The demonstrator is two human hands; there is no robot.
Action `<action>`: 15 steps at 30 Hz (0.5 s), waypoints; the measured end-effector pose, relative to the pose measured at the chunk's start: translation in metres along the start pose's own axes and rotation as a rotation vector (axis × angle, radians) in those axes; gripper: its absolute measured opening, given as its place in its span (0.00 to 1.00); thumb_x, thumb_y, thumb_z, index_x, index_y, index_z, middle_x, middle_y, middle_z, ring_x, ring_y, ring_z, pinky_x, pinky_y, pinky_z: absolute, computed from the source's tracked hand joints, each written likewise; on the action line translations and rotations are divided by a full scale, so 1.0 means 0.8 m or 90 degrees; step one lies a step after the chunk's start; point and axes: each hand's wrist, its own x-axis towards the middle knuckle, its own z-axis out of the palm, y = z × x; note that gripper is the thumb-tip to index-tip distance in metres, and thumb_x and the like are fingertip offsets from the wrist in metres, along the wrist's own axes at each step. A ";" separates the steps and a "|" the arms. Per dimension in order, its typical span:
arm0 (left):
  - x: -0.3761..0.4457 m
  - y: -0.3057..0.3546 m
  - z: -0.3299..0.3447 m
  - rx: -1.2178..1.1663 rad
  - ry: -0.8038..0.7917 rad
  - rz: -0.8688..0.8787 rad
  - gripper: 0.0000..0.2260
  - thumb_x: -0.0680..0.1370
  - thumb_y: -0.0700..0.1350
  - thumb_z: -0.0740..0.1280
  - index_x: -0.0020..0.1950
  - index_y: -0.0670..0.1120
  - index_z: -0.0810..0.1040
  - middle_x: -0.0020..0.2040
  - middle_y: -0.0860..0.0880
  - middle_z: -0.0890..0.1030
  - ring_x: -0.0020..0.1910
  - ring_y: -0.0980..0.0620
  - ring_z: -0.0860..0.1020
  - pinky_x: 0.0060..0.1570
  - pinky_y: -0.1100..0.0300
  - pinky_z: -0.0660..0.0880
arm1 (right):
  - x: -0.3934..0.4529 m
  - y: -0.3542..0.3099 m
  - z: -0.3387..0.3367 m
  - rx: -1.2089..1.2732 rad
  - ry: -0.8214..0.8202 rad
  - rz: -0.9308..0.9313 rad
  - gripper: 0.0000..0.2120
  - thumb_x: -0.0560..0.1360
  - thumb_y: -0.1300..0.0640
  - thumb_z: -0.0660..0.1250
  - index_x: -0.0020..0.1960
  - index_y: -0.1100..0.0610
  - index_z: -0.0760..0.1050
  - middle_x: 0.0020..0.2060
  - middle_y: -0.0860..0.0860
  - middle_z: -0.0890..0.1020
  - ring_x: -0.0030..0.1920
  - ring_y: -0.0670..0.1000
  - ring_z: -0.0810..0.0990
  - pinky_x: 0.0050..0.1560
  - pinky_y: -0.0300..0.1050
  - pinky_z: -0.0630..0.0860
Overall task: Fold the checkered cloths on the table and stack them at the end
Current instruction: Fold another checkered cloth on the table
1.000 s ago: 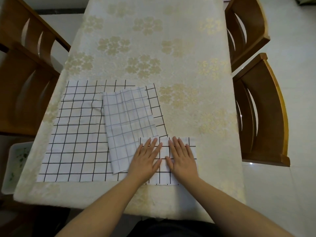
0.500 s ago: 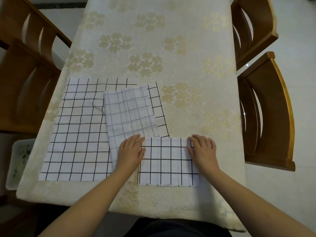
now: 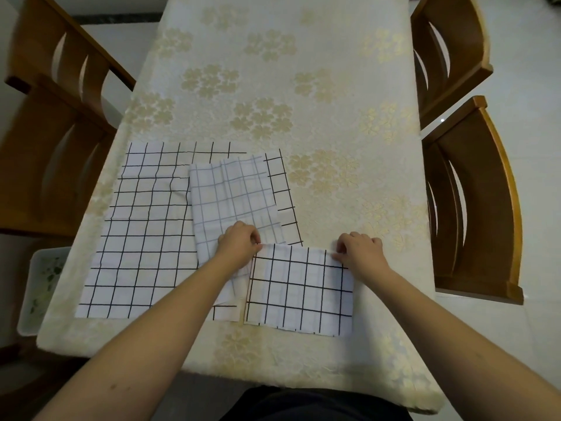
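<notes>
A small folded white cloth with black grid lines (image 3: 299, 291) lies near the table's front edge, right of centre. My left hand (image 3: 239, 246) pinches its far left corner and my right hand (image 3: 361, 253) pinches its far right corner. A large unfolded black-grid cloth (image 3: 142, 232) lies flat to the left. On top of it rests a folded cloth with fine grey checks (image 3: 233, 199), its near end under my left hand and forearm.
The table carries a cream tablecloth with gold flowers (image 3: 303, 86). Wooden chairs stand at the left (image 3: 45, 123) and at the right (image 3: 473, 202), with another at the far right (image 3: 449, 50). A white tray (image 3: 42, 287) sits below the table's left front corner.
Both hands went from lying flat on the middle of the small cloth to its far corners, where the fingers have now closed on the far edge.
</notes>
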 end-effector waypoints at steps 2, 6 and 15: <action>-0.002 0.006 -0.005 -0.057 -0.004 0.022 0.03 0.77 0.48 0.69 0.48 0.50 0.77 0.50 0.51 0.77 0.51 0.50 0.76 0.51 0.55 0.74 | -0.010 0.004 -0.006 0.045 -0.052 0.028 0.08 0.77 0.46 0.66 0.47 0.50 0.71 0.44 0.48 0.78 0.49 0.53 0.77 0.53 0.49 0.64; -0.003 0.032 -0.018 -0.077 -0.004 0.081 0.01 0.78 0.47 0.67 0.49 0.51 0.76 0.44 0.54 0.78 0.46 0.52 0.77 0.42 0.59 0.73 | -0.032 0.019 -0.012 0.054 -0.126 0.035 0.09 0.76 0.47 0.69 0.49 0.50 0.72 0.45 0.48 0.80 0.46 0.51 0.78 0.48 0.45 0.70; -0.007 0.125 -0.026 -0.016 -0.076 0.336 0.02 0.78 0.47 0.67 0.50 0.52 0.78 0.48 0.53 0.82 0.48 0.53 0.78 0.48 0.56 0.76 | -0.028 0.009 -0.016 0.273 -0.035 -0.069 0.27 0.73 0.47 0.73 0.69 0.47 0.70 0.61 0.45 0.78 0.61 0.48 0.74 0.62 0.46 0.70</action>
